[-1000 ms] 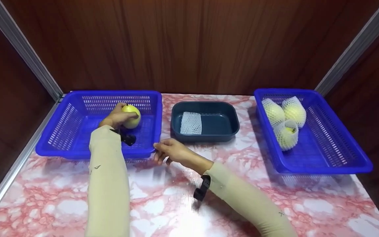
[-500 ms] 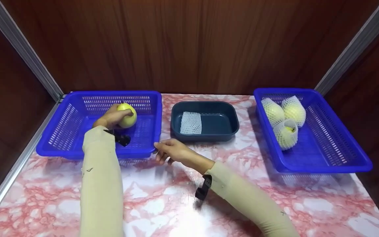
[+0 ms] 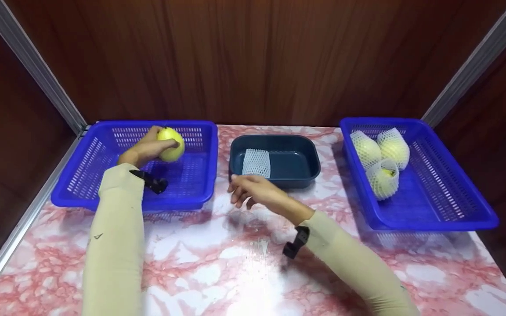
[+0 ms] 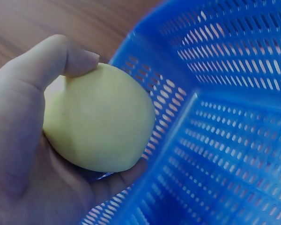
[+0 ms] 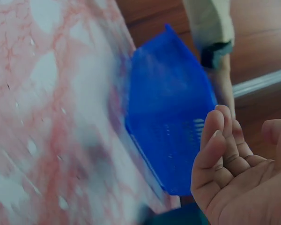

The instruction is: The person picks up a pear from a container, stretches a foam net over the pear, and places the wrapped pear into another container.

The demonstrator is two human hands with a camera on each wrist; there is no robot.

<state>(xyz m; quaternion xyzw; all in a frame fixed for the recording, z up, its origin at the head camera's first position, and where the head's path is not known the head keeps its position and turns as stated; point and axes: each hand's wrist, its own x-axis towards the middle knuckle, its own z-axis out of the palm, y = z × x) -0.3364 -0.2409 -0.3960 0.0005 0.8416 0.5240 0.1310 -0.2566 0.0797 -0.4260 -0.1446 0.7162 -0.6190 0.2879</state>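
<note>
In the head view, my left hand (image 3: 144, 148) grips a yellow-green pear (image 3: 173, 152) above the floor of the left blue basket (image 3: 191, 186). The left wrist view has the thumb over the bare pear (image 4: 103, 119) and fingers beneath it. My right hand (image 3: 262, 192) hovers over the table, just in front of a dark tray (image 3: 296, 181). Its fingers are loosely bent around nothing, and the right wrist view confirms a bare palm. One white foam net (image 3: 256, 163) lies in the tray's left half.
At the right stands another blue basket (image 3: 437, 226), holding a few pears (image 3: 392, 151) in white foam nets along its left side. Wooden panels (image 3: 253, 61) enclose the pink marbled table (image 3: 218, 272) at the back and sides.
My left hand has moved left, then upward with the pear, away from the basket floor. The right hand has left the left basket's front corner, moving right toward the tray.
</note>
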